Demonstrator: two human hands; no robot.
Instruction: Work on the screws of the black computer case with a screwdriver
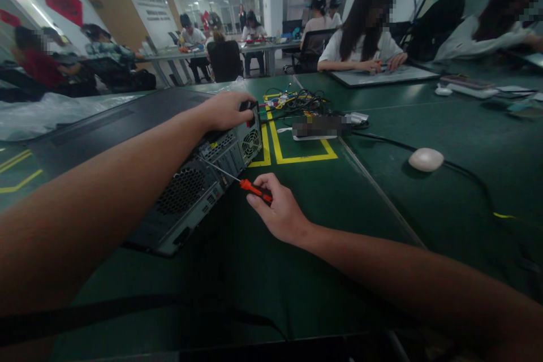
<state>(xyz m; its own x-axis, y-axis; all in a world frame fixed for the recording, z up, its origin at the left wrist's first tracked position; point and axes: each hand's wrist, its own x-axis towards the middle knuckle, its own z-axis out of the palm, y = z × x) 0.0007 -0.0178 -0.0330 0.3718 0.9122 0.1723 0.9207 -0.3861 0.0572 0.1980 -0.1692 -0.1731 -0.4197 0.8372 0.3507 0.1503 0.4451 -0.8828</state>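
Note:
A black desktop computer case (123,116) lies on its side, its metal back panel with vents and a fan grille facing right. My left hand (229,110) grips the case's upper far corner, its fingers bent over the edge; part of the fingers is hidden. In my right hand (282,209) is a screwdriver (257,189) with a red and black handle, held in closed fingers. Its thin shaft slants up and left to the back panel near the slot covers. Whether the tip sits in a screw is too small to tell.
Tangled cables (307,103) lie beyond the case, close to a blurred-out flat item (316,127). A white computer mouse (426,159) rests on the green table (365,203) at the right. Across the table, a person's hands work over a white board (384,75). Plastic wrap (55,110) lies behind the case.

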